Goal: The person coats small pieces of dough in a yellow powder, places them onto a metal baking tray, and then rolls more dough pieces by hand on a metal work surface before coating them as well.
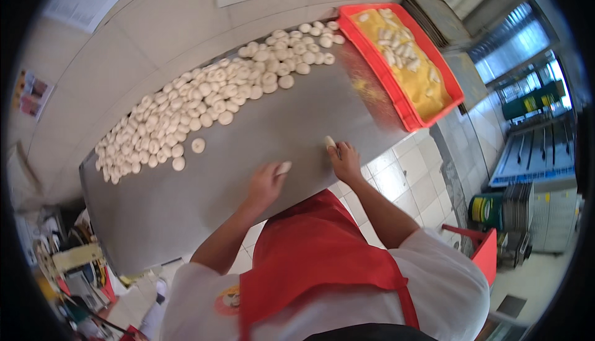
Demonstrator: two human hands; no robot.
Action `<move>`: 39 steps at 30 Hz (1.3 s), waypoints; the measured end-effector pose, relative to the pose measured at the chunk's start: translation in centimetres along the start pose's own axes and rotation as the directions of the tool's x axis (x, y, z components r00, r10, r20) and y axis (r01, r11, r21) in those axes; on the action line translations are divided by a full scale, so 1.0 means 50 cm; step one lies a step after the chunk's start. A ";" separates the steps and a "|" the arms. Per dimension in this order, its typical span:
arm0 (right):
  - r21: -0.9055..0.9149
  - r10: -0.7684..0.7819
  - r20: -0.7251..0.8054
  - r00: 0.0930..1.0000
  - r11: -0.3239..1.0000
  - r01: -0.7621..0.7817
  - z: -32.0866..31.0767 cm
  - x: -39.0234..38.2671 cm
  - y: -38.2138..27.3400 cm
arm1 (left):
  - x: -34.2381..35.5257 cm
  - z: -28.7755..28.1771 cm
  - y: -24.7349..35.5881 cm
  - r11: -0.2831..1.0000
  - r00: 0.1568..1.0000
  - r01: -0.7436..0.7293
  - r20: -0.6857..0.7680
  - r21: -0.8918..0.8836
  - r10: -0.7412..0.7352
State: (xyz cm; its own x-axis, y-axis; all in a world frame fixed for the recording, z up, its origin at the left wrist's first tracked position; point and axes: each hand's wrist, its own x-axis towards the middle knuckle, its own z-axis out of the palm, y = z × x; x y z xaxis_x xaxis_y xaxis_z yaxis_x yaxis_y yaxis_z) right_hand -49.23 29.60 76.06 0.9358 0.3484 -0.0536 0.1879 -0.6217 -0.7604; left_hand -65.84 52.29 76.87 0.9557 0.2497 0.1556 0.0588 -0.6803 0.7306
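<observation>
My left hand (265, 183) rests near the front edge of a steel table (186, 198), fingers closed on a small pale dough piece (283, 167). Just to its right, my right hand (345, 160) pinches another dough piece (330, 142) at its fingertips. A long heap of round white dough pieces (211, 102) lies along the far side of the table, against the tiled wall. A single loose dough piece (198, 146) sits apart from the heap. I wear a red apron over a white shirt.
A red tray (381, 71) lined with yellow flour and holding several dough pieces stands at the table's right end. Stacked metal trays (517, 211) and a rack are at the right, a cluttered shelf (74, 266) at the lower left, tiled floor below.
</observation>
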 end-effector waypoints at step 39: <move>-0.597 -0.217 0.350 0.912 0.699 0.395 0.012 0.123 -0.012 | 0.001 -0.025 -0.090 0.885 0.994 -0.032 0.109 0.465 -0.021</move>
State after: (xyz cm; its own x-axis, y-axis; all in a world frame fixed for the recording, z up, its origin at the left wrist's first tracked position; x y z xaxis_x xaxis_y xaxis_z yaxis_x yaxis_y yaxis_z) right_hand -43.79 32.54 75.78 0.7080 0.6975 -0.1106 0.6787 -0.7153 -0.1664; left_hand -66.41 56.21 74.43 0.9800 0.1872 0.0667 0.1552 -0.9305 0.3318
